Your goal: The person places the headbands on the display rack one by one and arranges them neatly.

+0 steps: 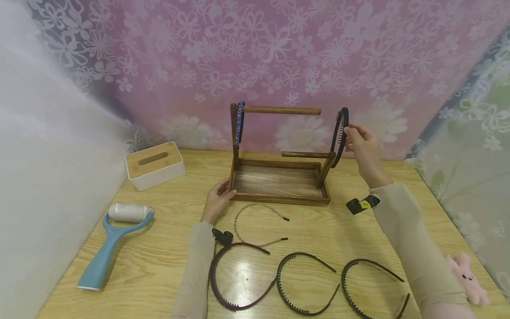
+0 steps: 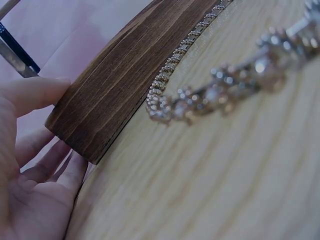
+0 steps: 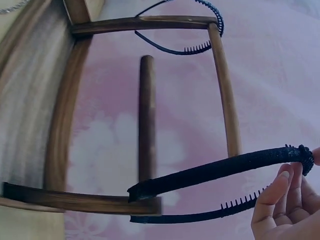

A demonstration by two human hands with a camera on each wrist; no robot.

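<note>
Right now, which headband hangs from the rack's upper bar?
The blue patterned headband; one black headband is in the right hand, the other four lie on the table.

Both arms extended forward, covered to wrists by pale sleeves (image 1: 410,248). Left grip (image 1: 217,200) held lower, thumb (image 2: 37,95) set opposite bent fingers (image 2: 74,175). Right grip (image 1: 365,155) raised higher, turned inward; digits (image 3: 296,192) curled, drawn into pinch. Hands kept well apart.
</note>
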